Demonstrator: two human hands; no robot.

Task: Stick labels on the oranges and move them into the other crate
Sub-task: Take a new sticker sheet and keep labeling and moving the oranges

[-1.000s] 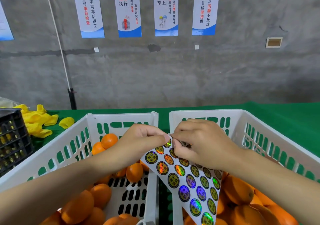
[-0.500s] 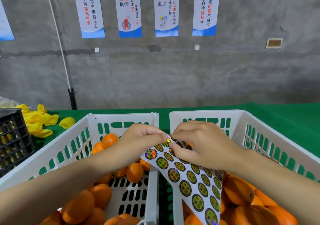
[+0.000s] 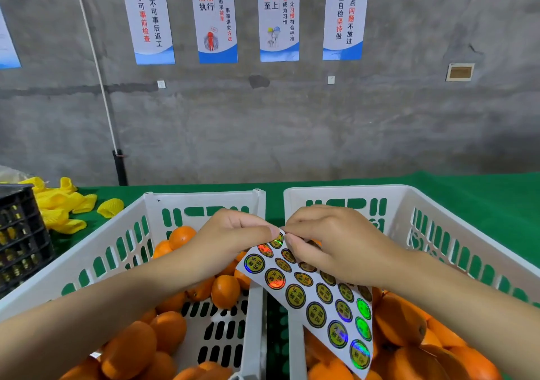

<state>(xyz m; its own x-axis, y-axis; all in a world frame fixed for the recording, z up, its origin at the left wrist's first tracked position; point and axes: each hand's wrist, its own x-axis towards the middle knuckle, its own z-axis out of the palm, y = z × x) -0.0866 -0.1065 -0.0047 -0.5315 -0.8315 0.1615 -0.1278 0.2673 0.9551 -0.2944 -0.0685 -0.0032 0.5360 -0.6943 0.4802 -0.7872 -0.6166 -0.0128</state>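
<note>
Head view: both hands are meeting at 12 o'clock above the gap between two white crates, working a sheet of stickers.
Left hand: the left hand (image 3: 233,233) is clamping the top corner of the label sheet (image 3: 321,298) between thumb and curled fingers, holding it steady.
Right hand: the right hand (image 3: 336,242) is coming in from 3 o'clock, fingers curled, fingertips pinching at the same corner where the uppermost label sits; whether that label is lifting free yet, I cannot tell.
Step in hand: by my reading, she or he is peeling one label.
Doing it well: bending the backing away at the corner should be raising the sticker's edge; a nail under that edge, a slow peel and a light touch on the glue side look wise.
Label sheet: it is hanging from the pinch toward 5 o'clock, curling slightly, white backing carrying rows of round gold-and-black holographic stickers flashing green, red and blue.
Oranges: loose fruit is lying in the left crate (image 3: 204,197) at 7 o'clock, its slotted floor partly showing, and more oranges (image 3: 400,318) are piling in the right crate (image 3: 350,189) at 5 o'clock.
Source crate: cannot tell which.
Surroundings: yellow foam nets (image 3: 64,210) are lying at 9 o'clock.
</note>
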